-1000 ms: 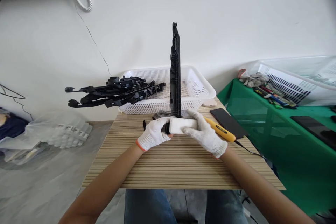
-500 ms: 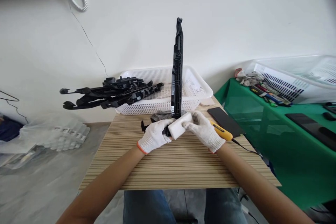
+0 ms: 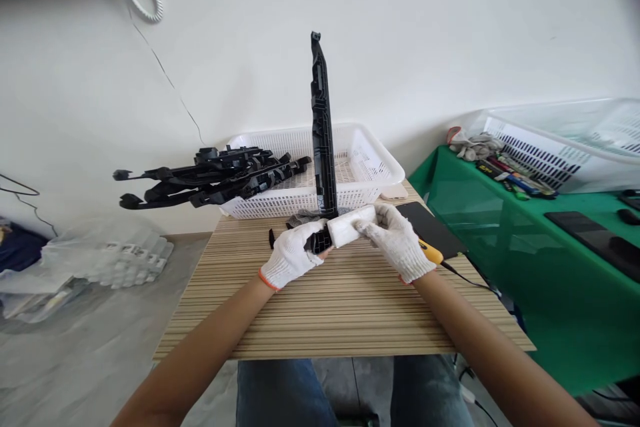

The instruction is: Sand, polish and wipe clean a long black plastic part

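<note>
View from above 2 white-gloved hands at a striped wooden worktop (image 3: pixel 325 320). The left hand (image 3: pixel 290 257) has its fingers clenched around the foot of a long, narrow black plastic bar (image 3: pixel 321 127), which stands nearly upright on the worktop and rises well above a white perforated plastic basket (image 3: pixel 365 167) behind it. The right hand (image 3: pixel 397 240) has its fingers wrapped around a white rectangular block (image 3: pixel 350 227), pressed against the bar's base. A yellow-handled utility knife (image 3: pixel 430 253) lies just beside the right wrist, touching a black phone (image 3: pixel 430 223) near the worktop's right edge. A bundle of similar black plastic bars (image 3: pixel 210 177) sticks out of the basket, overhanging the left edge. The near half of the worktop is bare. A green-covered table (image 3: pixel 525 253) stands close on the right.
</note>
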Motion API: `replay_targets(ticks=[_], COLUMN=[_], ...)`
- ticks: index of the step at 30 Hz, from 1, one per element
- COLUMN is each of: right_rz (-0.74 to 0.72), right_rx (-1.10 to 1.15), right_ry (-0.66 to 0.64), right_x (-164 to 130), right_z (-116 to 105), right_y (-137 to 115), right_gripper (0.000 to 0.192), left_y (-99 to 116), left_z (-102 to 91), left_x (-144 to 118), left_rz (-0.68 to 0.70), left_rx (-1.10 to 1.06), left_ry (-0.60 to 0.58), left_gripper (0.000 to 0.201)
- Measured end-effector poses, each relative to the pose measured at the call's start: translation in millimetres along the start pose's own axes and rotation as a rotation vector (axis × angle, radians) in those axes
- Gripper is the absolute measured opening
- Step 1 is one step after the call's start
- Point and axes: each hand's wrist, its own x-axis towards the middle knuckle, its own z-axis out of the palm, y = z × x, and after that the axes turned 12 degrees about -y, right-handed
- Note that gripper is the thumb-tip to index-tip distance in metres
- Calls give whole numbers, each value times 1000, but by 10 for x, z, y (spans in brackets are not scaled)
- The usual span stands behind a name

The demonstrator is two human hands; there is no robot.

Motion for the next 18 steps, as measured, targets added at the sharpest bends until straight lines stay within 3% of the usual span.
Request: replay_targets(ticks=[11,18], right_rz=[-16,1], right_rx=[-10,-16], right_ry=[-25,-43], right_x=[-18,-25], right_z=[28,42], right_y=[27,63], right_gripper=[50,53], left_y=[-8,-11], left_z=[-4,-12], left_x=[-1,-17], left_rz=[21,-19], left_rx=[13,-13], left_ry=[17,-36], left_gripper=[36,40])
